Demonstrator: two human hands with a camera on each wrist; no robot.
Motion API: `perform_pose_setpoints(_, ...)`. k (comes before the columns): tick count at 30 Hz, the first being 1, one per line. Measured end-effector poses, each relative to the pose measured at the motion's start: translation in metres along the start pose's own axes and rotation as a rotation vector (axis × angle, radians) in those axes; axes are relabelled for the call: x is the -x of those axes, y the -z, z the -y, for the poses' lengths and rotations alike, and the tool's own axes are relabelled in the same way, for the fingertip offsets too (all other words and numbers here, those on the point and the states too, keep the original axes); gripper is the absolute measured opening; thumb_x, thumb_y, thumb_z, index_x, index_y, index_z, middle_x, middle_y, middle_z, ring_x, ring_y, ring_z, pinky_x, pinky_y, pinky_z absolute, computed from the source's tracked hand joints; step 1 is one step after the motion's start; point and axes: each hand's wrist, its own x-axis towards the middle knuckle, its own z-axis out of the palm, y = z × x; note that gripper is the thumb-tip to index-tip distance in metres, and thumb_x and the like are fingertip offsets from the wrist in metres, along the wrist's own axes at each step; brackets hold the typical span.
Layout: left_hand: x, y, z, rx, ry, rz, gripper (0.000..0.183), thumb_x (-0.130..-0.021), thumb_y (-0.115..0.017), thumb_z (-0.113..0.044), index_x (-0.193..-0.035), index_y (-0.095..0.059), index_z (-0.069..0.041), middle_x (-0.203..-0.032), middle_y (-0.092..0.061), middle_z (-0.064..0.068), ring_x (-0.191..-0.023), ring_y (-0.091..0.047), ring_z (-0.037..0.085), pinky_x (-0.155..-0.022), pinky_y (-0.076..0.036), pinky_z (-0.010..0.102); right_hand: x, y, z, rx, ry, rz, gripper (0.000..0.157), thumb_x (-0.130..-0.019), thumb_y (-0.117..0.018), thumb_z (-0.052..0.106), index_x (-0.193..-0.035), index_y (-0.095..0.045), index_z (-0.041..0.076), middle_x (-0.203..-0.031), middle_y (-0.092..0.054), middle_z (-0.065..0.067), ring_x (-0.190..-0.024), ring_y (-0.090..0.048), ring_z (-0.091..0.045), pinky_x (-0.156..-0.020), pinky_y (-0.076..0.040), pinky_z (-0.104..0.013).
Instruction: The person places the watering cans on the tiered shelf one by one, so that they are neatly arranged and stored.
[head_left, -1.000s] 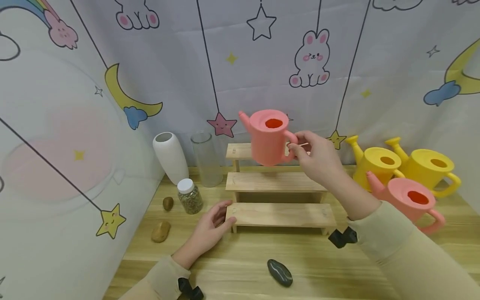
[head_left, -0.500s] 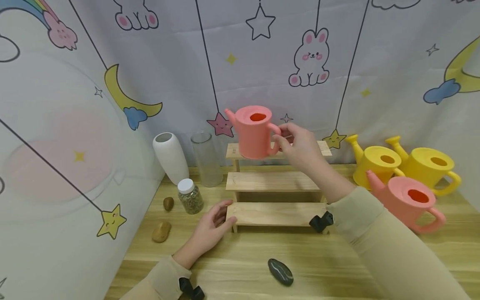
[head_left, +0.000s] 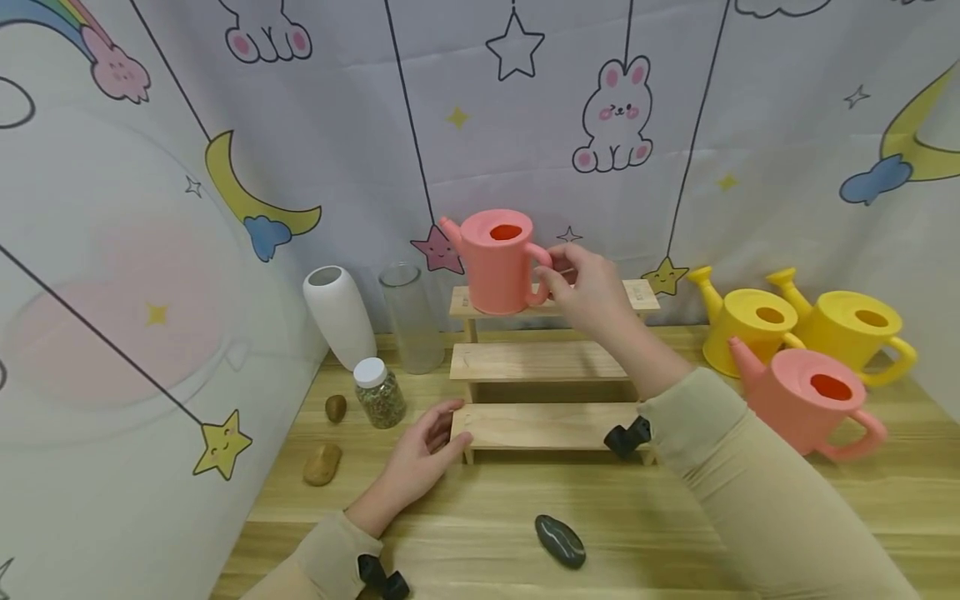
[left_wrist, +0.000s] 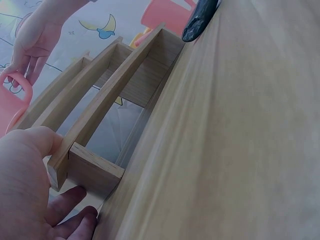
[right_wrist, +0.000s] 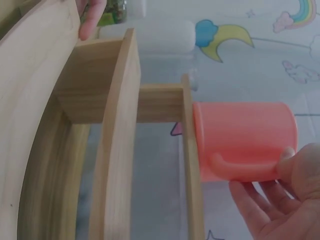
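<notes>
A pink watering can (head_left: 498,262) stands upright at the left part of the top step of a wooden tiered shelf (head_left: 551,425), its spout pointing left. My right hand (head_left: 588,292) pinches its handle, fingers and thumb around the loop. In the right wrist view the base of the can (right_wrist: 245,140) meets the top board. At the lowest step's left end, my left hand (head_left: 420,458) holds the board's corner. The left wrist view has that hand (left_wrist: 30,185) with its thumb over the board (left_wrist: 105,100) and its fingers beside the leg.
Two yellow watering cans (head_left: 753,325) and another pink watering can (head_left: 806,396) stand at the right. At the left are a white vase (head_left: 341,321), a glass cylinder (head_left: 414,325), a lidded jar (head_left: 380,396) and two brown stones (head_left: 322,464). A dark stone (head_left: 560,542) lies in front.
My right hand has carried the pink watering can leftward and slightly back, over the top step. The left hand stays on the lowest step's end.
</notes>
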Motion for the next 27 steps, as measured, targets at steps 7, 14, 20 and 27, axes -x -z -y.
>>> perform_pose_setpoints(7, 0.002, 0.001, 0.000, -0.004, 0.003, -0.004, 0.054, -0.098, -0.071, -0.037, -0.147, -0.051, -0.027, -0.149, -0.058, 0.008, -0.140, -0.055, 0.026, -0.116, -0.046, 0.049, -0.001, -0.002, 0.001, -0.012, -0.011, 0.003, 0.029, -0.103, -0.062, 0.033, -0.127, -0.063, 0.017, -0.115, -0.070, -0.001, -0.100, -0.067, -0.019, -0.074, -0.057, -0.035)
perform_pose_setpoints(14, 0.003, 0.002, 0.001, 0.005, 0.002, -0.006, 0.054, -0.098, -0.071, -0.035, -0.147, -0.051, -0.026, -0.148, -0.059, 0.010, -0.139, -0.056, 0.027, -0.116, -0.046, 0.049, -0.002, -0.007, 0.002, -0.013, -0.007, 0.000, 0.032, -0.102, -0.064, 0.035, -0.127, -0.063, 0.015, -0.116, -0.070, -0.001, -0.102, -0.067, -0.020, -0.077, -0.060, -0.037)
perform_pose_setpoints(20, 0.003, 0.002, 0.004, -0.010, -0.001, -0.008, 0.054, -0.098, -0.070, -0.038, -0.147, -0.051, -0.027, -0.146, -0.060, 0.008, -0.138, -0.057, 0.025, -0.116, -0.047, 0.047, 0.000, -0.006, 0.001, -0.019, -0.028, 0.013, 0.039, -0.101, -0.065, 0.040, -0.132, -0.061, 0.017, -0.122, -0.068, -0.002, -0.110, -0.066, -0.022, -0.089, -0.061, -0.042)
perform_pose_setpoints(27, 0.001, 0.001, 0.002, 0.003, -0.009, 0.002, 0.054, -0.097, -0.071, -0.038, -0.147, -0.051, -0.026, -0.145, -0.062, 0.009, -0.137, -0.058, 0.025, -0.116, -0.046, 0.047, 0.013, 0.009, -0.009, -0.064, -0.032, -0.018, 0.060, -0.098, -0.061, 0.056, -0.143, -0.052, 0.017, -0.135, -0.064, -0.004, -0.124, -0.064, -0.026, -0.106, -0.055, -0.048)
